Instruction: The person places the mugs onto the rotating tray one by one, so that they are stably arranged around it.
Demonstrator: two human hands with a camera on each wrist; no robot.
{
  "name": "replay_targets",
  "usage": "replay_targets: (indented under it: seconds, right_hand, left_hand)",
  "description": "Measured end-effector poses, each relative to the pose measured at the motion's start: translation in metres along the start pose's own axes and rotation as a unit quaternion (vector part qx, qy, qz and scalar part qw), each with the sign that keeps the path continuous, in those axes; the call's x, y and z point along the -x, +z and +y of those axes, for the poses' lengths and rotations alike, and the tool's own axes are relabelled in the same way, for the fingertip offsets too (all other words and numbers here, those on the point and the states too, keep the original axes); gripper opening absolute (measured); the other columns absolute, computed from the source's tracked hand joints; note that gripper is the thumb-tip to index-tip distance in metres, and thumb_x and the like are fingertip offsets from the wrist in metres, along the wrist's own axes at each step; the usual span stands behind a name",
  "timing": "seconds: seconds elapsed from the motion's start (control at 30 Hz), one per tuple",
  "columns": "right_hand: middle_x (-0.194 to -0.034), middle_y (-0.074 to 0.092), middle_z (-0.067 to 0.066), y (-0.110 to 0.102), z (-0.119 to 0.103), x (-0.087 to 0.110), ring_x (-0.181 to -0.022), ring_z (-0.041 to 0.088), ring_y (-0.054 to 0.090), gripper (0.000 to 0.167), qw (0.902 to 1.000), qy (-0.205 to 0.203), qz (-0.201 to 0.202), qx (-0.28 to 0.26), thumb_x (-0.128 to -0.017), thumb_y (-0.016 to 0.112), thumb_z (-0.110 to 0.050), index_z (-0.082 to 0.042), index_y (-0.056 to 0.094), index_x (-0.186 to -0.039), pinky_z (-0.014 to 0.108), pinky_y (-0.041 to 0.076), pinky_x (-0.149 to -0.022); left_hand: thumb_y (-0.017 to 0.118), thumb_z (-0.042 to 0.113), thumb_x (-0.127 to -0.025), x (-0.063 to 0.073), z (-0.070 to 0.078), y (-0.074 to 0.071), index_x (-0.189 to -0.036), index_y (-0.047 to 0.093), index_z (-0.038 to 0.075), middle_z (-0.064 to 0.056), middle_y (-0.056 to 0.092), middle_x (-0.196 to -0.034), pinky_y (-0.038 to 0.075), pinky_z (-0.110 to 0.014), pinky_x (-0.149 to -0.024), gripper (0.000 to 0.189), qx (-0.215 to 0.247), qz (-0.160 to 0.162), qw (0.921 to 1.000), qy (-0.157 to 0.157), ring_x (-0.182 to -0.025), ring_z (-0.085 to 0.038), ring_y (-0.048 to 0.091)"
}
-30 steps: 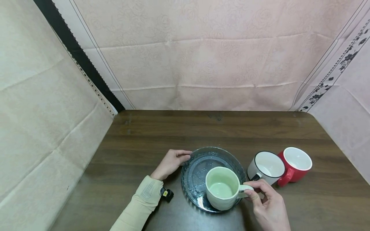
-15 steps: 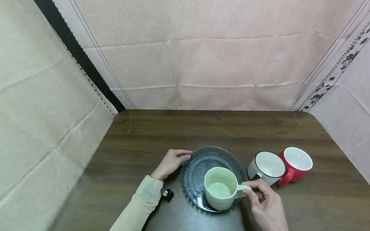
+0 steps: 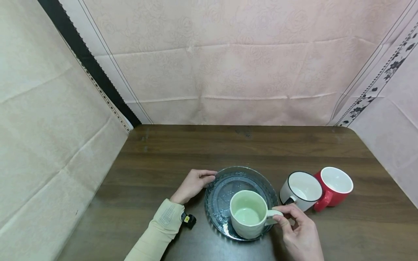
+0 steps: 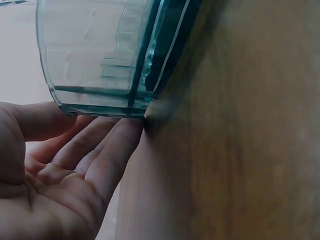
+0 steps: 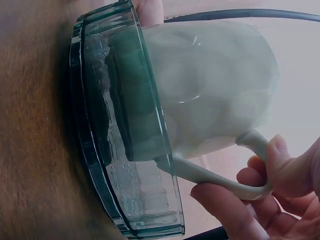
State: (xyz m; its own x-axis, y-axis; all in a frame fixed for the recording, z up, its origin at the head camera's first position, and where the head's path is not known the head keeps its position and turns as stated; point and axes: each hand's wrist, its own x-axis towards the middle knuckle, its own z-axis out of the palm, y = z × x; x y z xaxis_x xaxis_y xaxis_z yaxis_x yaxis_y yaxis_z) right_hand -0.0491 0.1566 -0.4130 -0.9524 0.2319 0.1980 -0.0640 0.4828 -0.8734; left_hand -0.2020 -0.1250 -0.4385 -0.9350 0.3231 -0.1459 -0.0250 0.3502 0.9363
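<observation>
A pale green mug [image 3: 249, 214] is inside a round clear glass dish [image 3: 225, 188], toward its front right. My right hand [image 3: 302, 232] pinches the mug's handle [image 5: 215, 179] between thumb and fingers, outside the dish's rim. In the right wrist view the mug's lower part shows through the glass wall; whether its base bears fully on the dish's floor is hard to tell. At the dish's left side, my left hand [image 3: 193, 185] touches the glass wall [image 4: 95, 100] with thumb and fingertips, its fingers fairly straight.
A white mug [image 3: 300, 190] with a dark rim stands right of the dish, close to my right hand. Beside it is a red mug [image 3: 336, 186] with a white inside. All stand on a brown wooden table [image 3: 183, 145], with pale cloth [image 3: 228, 72] hanging behind and at both sides.
My right hand and the green mug have shifted slightly to the left within the dish. The left hand, the dish and the other mugs stay in place.
</observation>
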Motion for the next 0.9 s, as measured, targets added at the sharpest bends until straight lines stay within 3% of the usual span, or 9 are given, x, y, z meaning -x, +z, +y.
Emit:
replay_targets:
  seconds: [0.23, 0.7, 0.9]
  right_hand:
    - [-0.089, 0.064, 0.000, 0.0027, 0.0020, 0.0001, -0.075, 0.012, 0.057, 0.023, 0.9998, -0.013, 0.003, -0.011, -0.080, 0.075, 0.006, -0.007, 0.071, -0.099, 0.023, 0.055, -0.059]
    - [-0.095, 0.064, 0.002, 0.0027, -0.0014, -0.0019, -0.079, 0.017, 0.057, 0.022, 0.9982, 0.051, -0.030, -0.001, -0.084, 0.073, 0.001, -0.008, 0.071, -0.104, 0.024, 0.056, -0.064]
    - [-0.092, 0.063, 0.001, 0.0046, 0.0010, -0.0003, -0.078, 0.017, 0.057, 0.022, 0.9992, 0.026, -0.028, -0.012, -0.083, 0.073, 0.002, -0.008, 0.071, -0.102, 0.024, 0.056, -0.064]
  left_hand:
    - [0.060, 0.023, -0.098, 0.0005, 0.0007, 0.0002, -0.120, 0.070, 0.016, -0.003, 0.066, -0.119, 0.053, -0.038, -0.090, 0.025, -0.001, 0.002, 1.0000, -0.005, -0.108, -0.018, 0.062]
    - [0.061, 0.024, -0.098, -0.0003, -0.0009, -0.0003, -0.119, 0.070, 0.016, -0.003, 0.067, -0.119, 0.053, -0.038, -0.090, 0.025, 0.001, 0.001, 1.0000, -0.003, -0.108, -0.018, 0.062]
    - [0.061, 0.024, -0.098, -0.0013, -0.0018, 0.0001, -0.118, 0.071, 0.017, -0.002, 0.067, -0.118, 0.053, -0.037, -0.088, 0.024, 0.000, 0.003, 1.0000, -0.003, -0.107, -0.017, 0.062]
